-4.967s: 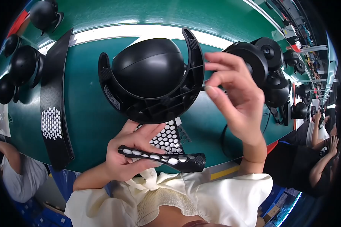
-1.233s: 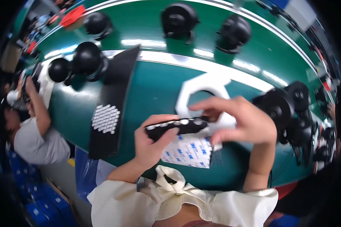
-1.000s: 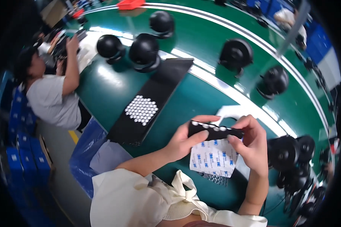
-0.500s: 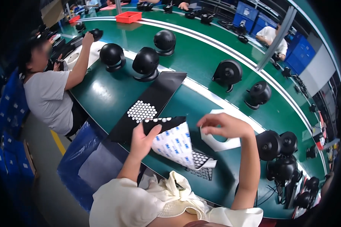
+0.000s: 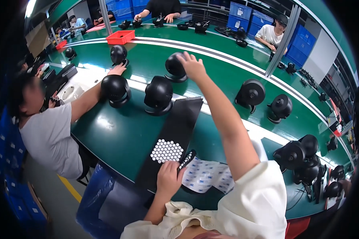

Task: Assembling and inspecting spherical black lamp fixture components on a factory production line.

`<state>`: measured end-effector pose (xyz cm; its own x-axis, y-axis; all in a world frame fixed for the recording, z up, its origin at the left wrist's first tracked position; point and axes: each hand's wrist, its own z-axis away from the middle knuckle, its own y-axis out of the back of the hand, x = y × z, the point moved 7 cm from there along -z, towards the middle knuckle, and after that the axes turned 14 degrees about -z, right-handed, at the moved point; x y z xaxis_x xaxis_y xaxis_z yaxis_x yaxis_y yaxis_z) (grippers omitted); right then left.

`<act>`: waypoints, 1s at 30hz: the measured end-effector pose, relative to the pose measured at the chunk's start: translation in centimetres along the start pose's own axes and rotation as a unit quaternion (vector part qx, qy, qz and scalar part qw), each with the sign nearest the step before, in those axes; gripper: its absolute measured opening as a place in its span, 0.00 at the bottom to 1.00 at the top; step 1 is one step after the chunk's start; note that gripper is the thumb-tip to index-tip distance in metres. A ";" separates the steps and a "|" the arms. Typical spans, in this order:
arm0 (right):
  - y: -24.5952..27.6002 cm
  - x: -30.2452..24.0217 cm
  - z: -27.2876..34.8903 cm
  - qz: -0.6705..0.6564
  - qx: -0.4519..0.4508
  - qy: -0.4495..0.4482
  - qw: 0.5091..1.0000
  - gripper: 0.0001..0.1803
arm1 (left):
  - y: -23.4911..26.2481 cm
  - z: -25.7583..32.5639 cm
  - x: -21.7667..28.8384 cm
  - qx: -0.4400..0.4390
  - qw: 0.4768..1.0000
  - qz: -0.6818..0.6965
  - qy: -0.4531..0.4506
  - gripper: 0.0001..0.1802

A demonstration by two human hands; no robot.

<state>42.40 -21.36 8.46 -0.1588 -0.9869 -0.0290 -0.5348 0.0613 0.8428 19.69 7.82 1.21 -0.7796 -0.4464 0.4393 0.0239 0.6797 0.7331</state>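
Observation:
My left hand [image 5: 169,178] grips a sheet of round adhesive pads [image 5: 205,175] by its curled end; its white backing with blue print faces up. Beside that hand, a cluster of white round pads [image 5: 166,151] lies on a long black board [image 5: 179,123]. Stretched far forward, my right hand [image 5: 193,66] has its fingers spread at the right side of a round black device [image 5: 174,65] on a stand. Its fingertips seem to touch the device. Nearer stands another round black device [image 5: 158,92], just beyond the board's left edge.
A co-worker [image 5: 48,127] on the left reaches to a black device [image 5: 119,54]. Several more devices stand right, such as one [image 5: 251,93] on the green belt. A red tray [image 5: 120,37] sits at the back; a blue plastic-lined bin [image 5: 103,199] is below the table's edge.
My right hand has moved from above the table to the far black device. My left hand has brought the pad sheet down by the board. The co-worker's arm now reaches farther right.

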 end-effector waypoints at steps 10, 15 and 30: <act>-3.2 -3.1 -2.4 0.037 -0.094 0.009 0.995 0.44 | 0.7 -0.4 -1.1 -0.004 1.000 0.004 0.017 0.10; 3.4 5.3 2.7 -0.278 0.100 -0.069 0.953 0.48 | 0.3 -0.6 -0.7 0.001 1.000 0.018 0.007 0.10; 19.1 8.7 34.4 -0.669 0.037 -0.269 0.692 0.51 | -0.2 -1.0 4.6 -0.007 0.718 0.650 0.249 0.18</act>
<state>2.23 -23.61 5.80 0.2440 0.0285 -0.9694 -0.5407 -0.8258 -0.1604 16.69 5.04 3.61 0.2272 0.4044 0.8859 0.5379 0.7062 -0.4603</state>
